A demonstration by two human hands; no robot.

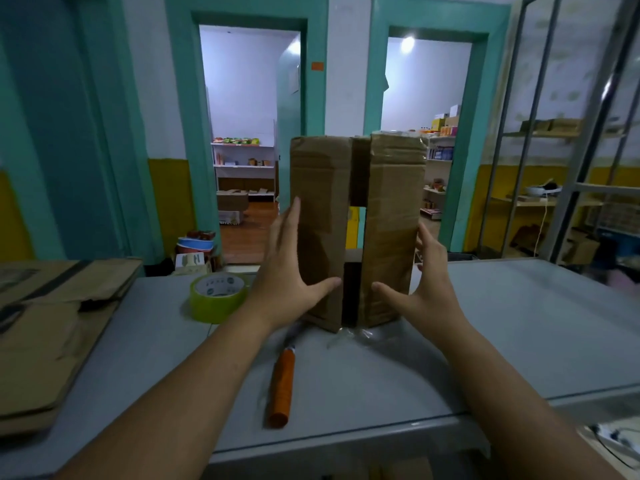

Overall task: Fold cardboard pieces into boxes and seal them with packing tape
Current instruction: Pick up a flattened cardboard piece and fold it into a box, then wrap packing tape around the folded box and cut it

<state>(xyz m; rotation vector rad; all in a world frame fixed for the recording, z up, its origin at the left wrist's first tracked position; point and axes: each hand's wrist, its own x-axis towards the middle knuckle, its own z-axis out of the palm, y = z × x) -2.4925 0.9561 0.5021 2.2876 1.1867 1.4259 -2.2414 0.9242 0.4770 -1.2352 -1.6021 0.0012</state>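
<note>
A tall brown cardboard box stands upright on the grey table, its two near flaps facing me with a dark gap between them. My left hand lies flat against the left flap, fingers straight, thumb pointing toward the gap. My right hand presses the right flap's outer edge with straight fingers, thumb across the flap's lower part. Loose clear tape trails from the box's bottom edge onto the table. A roll of yellow-green packing tape lies just left of my left wrist.
An orange-handled utility knife lies on the table below the box. Flat cardboard pieces are stacked at the table's left end. A metal shelf rack stands at the right; two doorways open behind the table.
</note>
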